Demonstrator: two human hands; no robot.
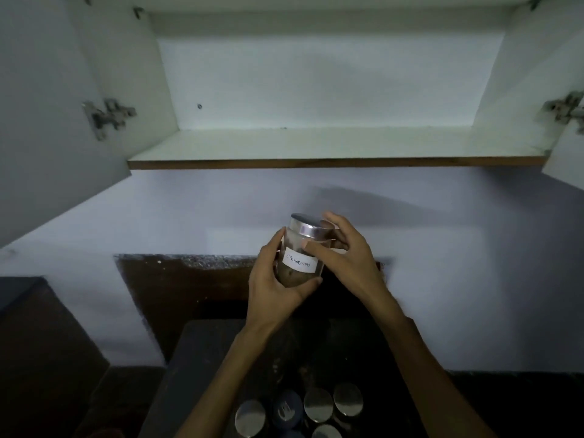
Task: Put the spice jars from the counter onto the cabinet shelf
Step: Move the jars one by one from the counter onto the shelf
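A clear glass spice jar (300, 252) with a silver lid and a white handwritten label is held in the air, brown spice in its lower part. My left hand (271, 279) cups its base and left side. My right hand (344, 254) wraps its upper right side near the lid. The jar is below the front edge of the white cabinet shelf (316, 143), which holds nothing. Several more jars with silver lids (319, 404) stand on the dark counter at the bottom of the view, between my forearms.
Both cabinet doors hang open, the left door (47, 121) and the right door (568, 153), with metal hinges showing. A pale wall lies behind my hands. A dark-lidded jar (286, 412) stands among the silver-lidded ones. Dark counter (205, 358) extends below.
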